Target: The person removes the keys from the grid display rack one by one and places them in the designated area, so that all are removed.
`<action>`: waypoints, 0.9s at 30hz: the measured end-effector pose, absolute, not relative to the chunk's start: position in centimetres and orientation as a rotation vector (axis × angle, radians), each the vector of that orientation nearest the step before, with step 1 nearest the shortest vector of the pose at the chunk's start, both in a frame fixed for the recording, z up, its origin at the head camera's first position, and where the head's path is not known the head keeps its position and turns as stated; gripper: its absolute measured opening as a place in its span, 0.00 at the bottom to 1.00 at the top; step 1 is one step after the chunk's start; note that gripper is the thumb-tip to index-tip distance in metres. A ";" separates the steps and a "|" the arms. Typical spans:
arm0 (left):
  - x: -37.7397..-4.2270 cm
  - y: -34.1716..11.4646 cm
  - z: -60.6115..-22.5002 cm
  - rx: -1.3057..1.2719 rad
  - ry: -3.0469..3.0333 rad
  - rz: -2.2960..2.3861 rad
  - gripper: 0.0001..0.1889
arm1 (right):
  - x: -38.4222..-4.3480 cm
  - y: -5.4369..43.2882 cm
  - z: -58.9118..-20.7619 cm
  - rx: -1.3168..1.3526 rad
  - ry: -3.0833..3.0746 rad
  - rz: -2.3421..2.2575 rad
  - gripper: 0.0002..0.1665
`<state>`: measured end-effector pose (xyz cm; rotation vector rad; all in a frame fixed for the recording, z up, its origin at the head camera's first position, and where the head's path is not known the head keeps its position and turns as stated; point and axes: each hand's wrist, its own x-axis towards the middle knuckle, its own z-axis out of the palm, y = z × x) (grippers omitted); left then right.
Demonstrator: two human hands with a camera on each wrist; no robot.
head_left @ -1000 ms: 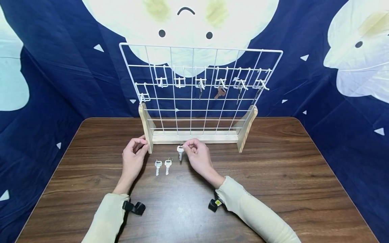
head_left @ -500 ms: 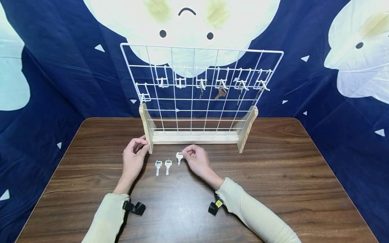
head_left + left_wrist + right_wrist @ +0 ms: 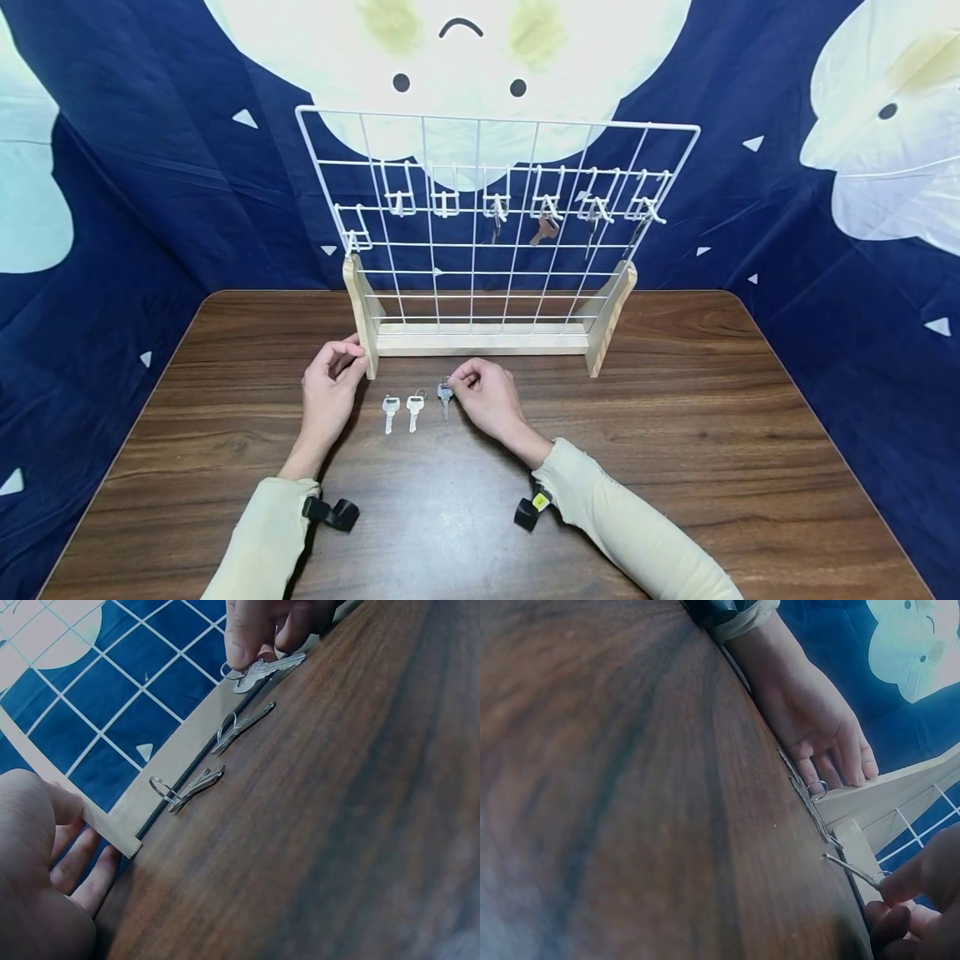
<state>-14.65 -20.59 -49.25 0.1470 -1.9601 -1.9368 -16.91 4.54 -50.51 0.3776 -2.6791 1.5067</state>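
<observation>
Table [image 3: 465,533]: wood-grained, glossy toward 6 o'clock. Keys [image 3: 415,403]: shiny metal. Grid [image 3: 473,245] at 12 o'clock: smooth wire; stand [image 3: 480,344] matt wood.

Both arms reach forward from the bottom of the head view, each in a sleeve that stops short of the bare wrist. The left forearm [image 3: 262,537] rises steeply, leaning slightly inward; the right forearm [image 3: 630,525] comes in on a longer diagonal from the lower right. The hands are apart, at nearly the same depth. The left hand [image 3: 330,385] has its thumb and index finger brought together in a grip, and the left wrist view shows its other fingers [image 3: 75,862] bent, with gaps between them. The right hand [image 3: 489,398] turns inward, index finger arched, thumb and fingertip closed in a light pinch
</observation>
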 end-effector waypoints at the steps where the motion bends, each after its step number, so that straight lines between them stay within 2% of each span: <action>1: -14.7 -20.6 -49.3 0.145 -1.958 -1.938 0.07 | -17.1 4.5 -50.9 0.375 -2.691 1.478 0.06; 20: -14.6 -20.6 -49.1 0.149 -1.969 -1.933 0.07 | -17.5 5.1 -51.6 0.477 -2.836 1.117 0.08; 27: -14.5 -20.6 -49.1 0.163 -1.981 -1.921 0.07 | -16.6 5.4 -49.4 0.641 -2.784 1.234 0.11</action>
